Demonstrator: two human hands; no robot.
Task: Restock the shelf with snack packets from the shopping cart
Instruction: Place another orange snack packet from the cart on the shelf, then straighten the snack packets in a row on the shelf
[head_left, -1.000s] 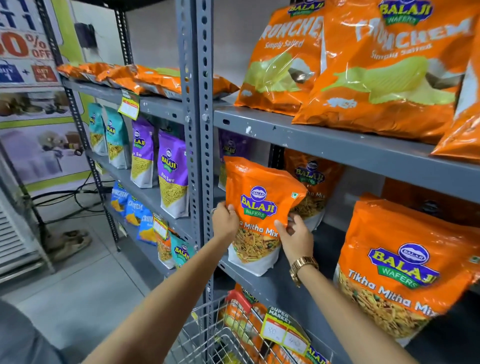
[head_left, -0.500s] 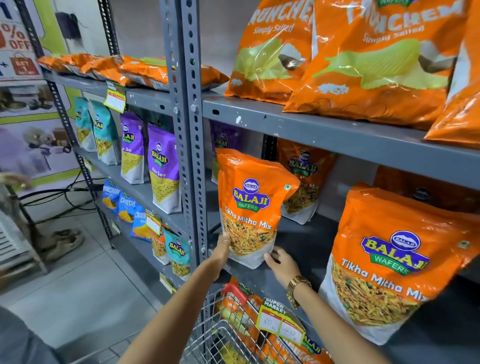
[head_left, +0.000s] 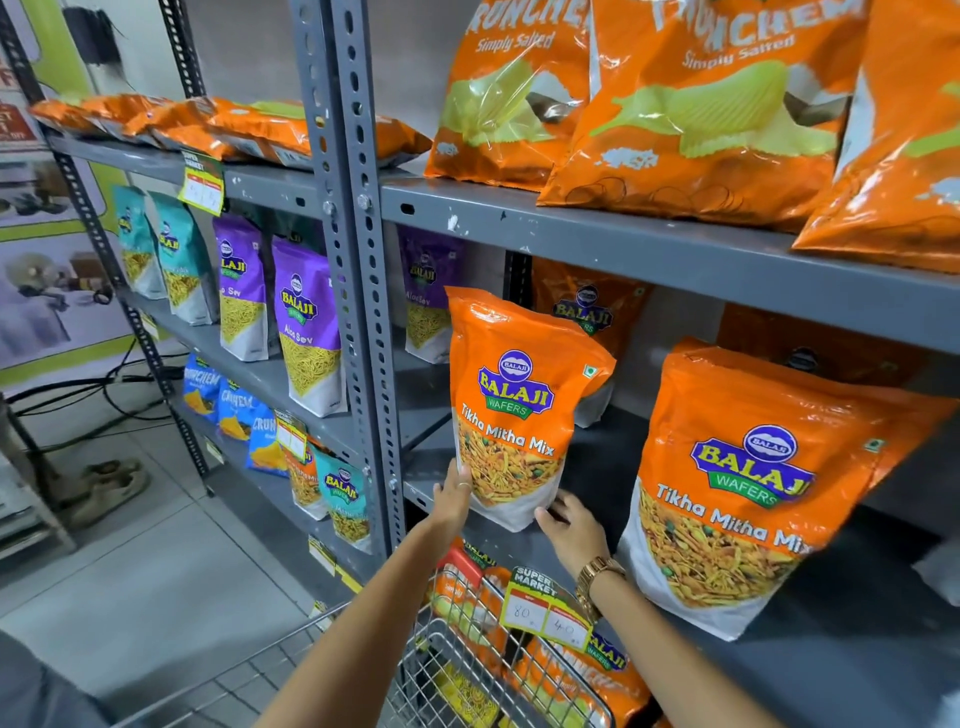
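An orange Tikha Mitha Mix packet (head_left: 514, 410) stands upright on the grey middle shelf (head_left: 587, 551), near its left end. My left hand (head_left: 453, 501) presses flat against the packet's lower left edge. My right hand (head_left: 569, 525), with a gold watch at the wrist, touches its lower right corner. Both hands steady the packet rather than lift it. The wire shopping cart (head_left: 457, 670) sits below my arms with more orange packets (head_left: 582, 675) inside.
A second Tikha Mitha Mix packet (head_left: 753, 488) stands to the right, others behind. Large orange chip bags (head_left: 696, 114) fill the upper shelf. A grey upright post (head_left: 358, 312) divides the racks; purple packets (head_left: 306, 322) stand on the left. A price tag (head_left: 545, 610) hangs at the shelf edge.
Both hands have slid from the packet's middle down to its bottom corners, and the packet now rests on the shelf. The view has moved closer and slightly left.
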